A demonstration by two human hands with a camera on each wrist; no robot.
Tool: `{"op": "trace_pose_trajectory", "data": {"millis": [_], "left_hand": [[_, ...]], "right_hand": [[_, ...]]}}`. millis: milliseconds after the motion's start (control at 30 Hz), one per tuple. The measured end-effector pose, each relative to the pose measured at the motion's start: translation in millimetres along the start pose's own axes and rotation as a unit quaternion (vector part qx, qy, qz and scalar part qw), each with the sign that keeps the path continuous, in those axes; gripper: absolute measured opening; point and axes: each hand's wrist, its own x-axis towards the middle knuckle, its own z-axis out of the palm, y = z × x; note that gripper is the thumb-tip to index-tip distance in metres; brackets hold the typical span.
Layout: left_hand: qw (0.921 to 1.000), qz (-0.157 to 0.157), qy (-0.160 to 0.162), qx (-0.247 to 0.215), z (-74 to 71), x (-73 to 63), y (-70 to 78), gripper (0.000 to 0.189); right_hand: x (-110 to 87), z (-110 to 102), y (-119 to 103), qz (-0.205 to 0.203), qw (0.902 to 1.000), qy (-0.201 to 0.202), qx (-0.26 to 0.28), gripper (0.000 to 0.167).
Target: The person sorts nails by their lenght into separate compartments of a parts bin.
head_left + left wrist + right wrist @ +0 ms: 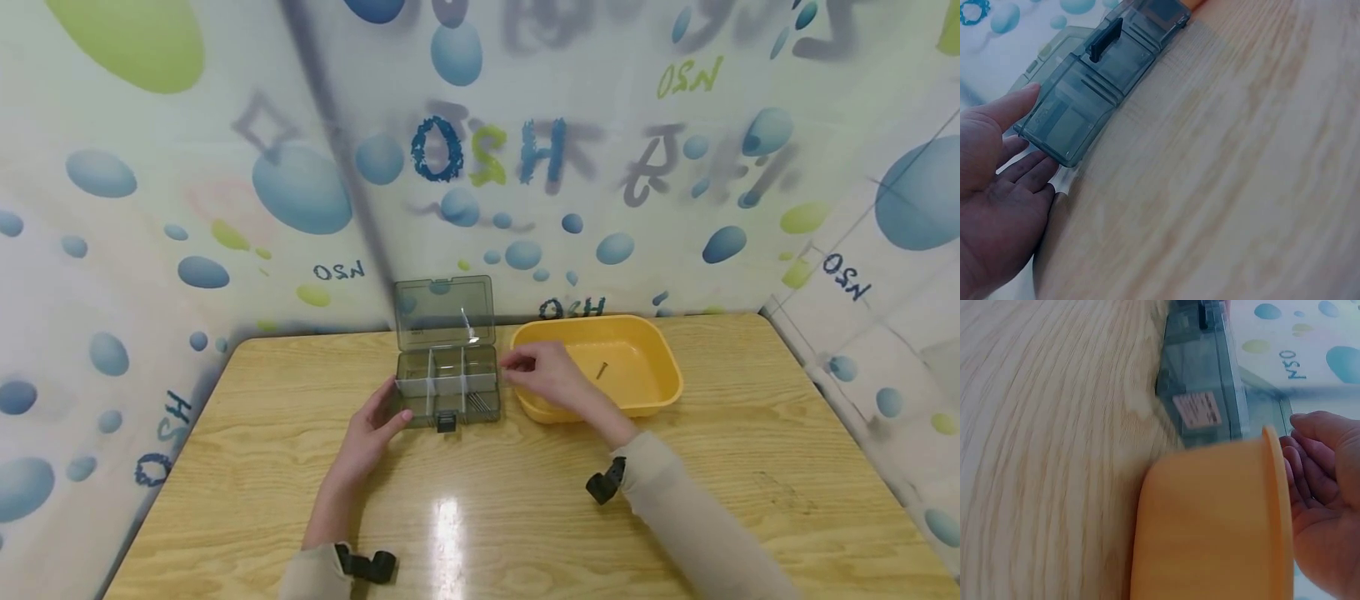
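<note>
Head cam: table point(525, 500) up close, left hand point(373, 431) gripping the divided box point(446, 385), metal pieces point(477, 403) front-right inside. Right hand point(552, 375) curled just beside it, can't tell if it's pinching anything. One screw point(602, 370) in the yellow tub point(636, 367). Box lid point(438, 317) up behind.

I see a smoky transparent divided box point(447, 384) flat on the counter point(525, 492), its clear lid point(442, 317) raised at the back, its dark latch point(446, 422) facing me. Several thin metal screws point(477, 403) lie side by side in the front right compartment. Just to its right stands my yellow basin point(641, 367), upright, one brownish screw point(602, 370) lying inside.
</note>
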Motion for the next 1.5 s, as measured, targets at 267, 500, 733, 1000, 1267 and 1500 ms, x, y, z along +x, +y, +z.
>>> {"op": "trace_pose_trajectory", "data": {"millis": [267,500,733,1000,1267,1500], "left_hand": [[0.9999,0.008,0.007,0.007,0.4,-2.9,-1.6,0.07],[0.9999,0.008,0.005,0.01,5.1,-3.8,-3.7,0.07],[0.9999,0.003,0.011,0.008,4.7,-2.0,-3.2,0.07],[0.9999,-0.008,0.009,0.002,-0.8,-3.3,2.5,0.071],[0.9999,-0.008,0.012,-0.001,-1.1,-2.0,1.0,0.071],[0.9998,-0.013,0.011,0.001,0.8,-1.7,1.7,0.071]], "right_hand": [[-12.2,-27,25,0.015,0.9995,0.009,-0.027,0.018],[-30.8,-59,57,0.068,0.9968,0.022,-0.035,0.025],[-36.3,-89,77,0.126,0.9897,0.045,-0.051,0.025],[-32.4,-99,82,0.145,0.9843,0.012,-0.099,0.028],[-22.1,-89,91,0.111,0.9886,-0.013,-0.101,0.033],[-13.6,-83,99,0.081,0.9881,-0.034,-0.126,0.036]]}}
